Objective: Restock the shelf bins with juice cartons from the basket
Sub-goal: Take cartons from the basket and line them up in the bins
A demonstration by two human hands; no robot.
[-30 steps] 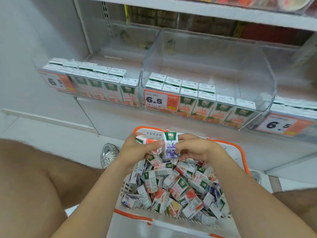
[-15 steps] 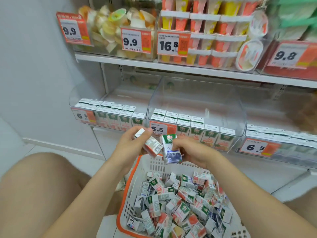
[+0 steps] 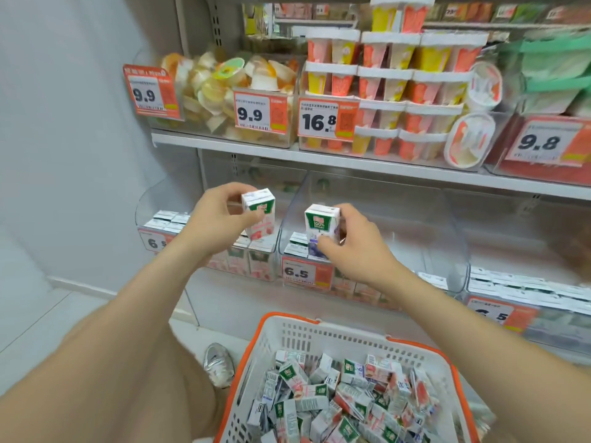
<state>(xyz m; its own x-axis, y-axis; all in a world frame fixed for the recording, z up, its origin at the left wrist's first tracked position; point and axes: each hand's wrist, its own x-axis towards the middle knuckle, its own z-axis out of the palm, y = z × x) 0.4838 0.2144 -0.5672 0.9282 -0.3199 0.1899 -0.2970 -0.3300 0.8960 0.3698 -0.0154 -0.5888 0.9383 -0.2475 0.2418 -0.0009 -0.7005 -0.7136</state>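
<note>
— While pinching the pink carton point(image 3: 259, 219) upright with the left hand point(image 3: 211, 219), hovers just above the packed front row of the left bin point(image 3: 142, 203). Fingers and thumb curled tight on its side faces.
— And on the other side?
— Much the same. Grips the purple carton point(image 3: 319, 231) with the right hand point(image 3: 351, 247), curled round its lower half; long axis vertical, green label toward the camera. Hangs in front of the middle bin point(image 3: 431, 238), near its left front corner, above the 6.5 price tag point(image 3: 300, 273).
— Nearer to a slot?
— Probably the left. Sits right over pink-fronted rows, so only needs lowering straight down from the hand. For the purple one, harder to say: cannot make out the fronts in the middle bin behind the forearm, nor those in the right bin point(image 3: 563, 318), well apart to the right.
— Look of the cartons?
— Small white bricks, green band high on the front, fruit picture below, flat folded top. Likely light and stiff; should stand easily if set down square.
— Farther out?
— Down below the forearms, white basket point(image 3: 287, 316) with an orange rim, heaped with loose cartons point(image 3: 335, 398) lying every way. Above the bins, shelf point(image 3: 319, 158) of jelly cups point(image 3: 230, 78) and stacked pudding cups point(image 3: 399, 91).
</note>
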